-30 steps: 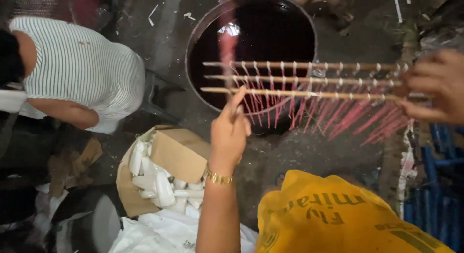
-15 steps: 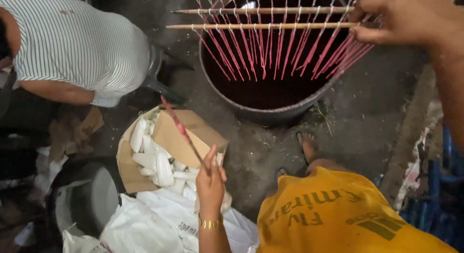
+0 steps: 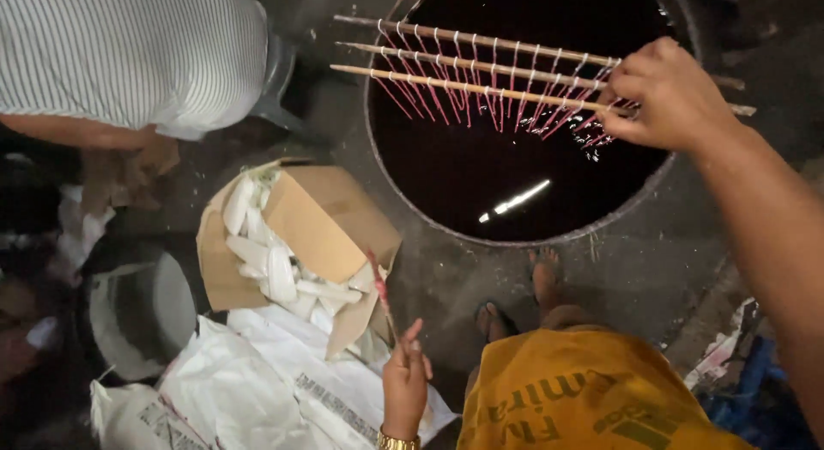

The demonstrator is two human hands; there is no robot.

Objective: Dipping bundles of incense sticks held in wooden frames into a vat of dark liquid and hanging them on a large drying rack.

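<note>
Nearest the camera, one thin red-tipped stick [image 3: 380, 288] is pinched in the closed grip of the left hand [image 3: 405, 383], its tip slanted up towards the cardboard box [image 3: 322, 218]. A gold bangle [image 3: 395, 441] is worn on that wrist. Beside it, a yellow garment [image 3: 584, 398] covers the knees, and two sandalled feet [image 3: 524, 295] are planted on the wet floor [image 3: 635, 270]. To the left, white printed sacks [image 3: 249, 373] are spread, and one grey bucket [image 3: 142, 308] is set just beside them; its contents cannot be told. The one open box is filled with pale, oblong pieces [image 3: 275, 270], too many and too overlapped to be counted.

Farther off, three long wooden rods [image 3: 481, 68] are held over one large round vat [image 3: 390, 171] of dark liquid, with many pink-red strands [image 3: 515, 102] hung from them. Their right ends are clasped by the closed right hand [image 3: 674, 94]. At the far left, another person in a striped shirt [image 3: 129, 55] is seen bent over.
</note>
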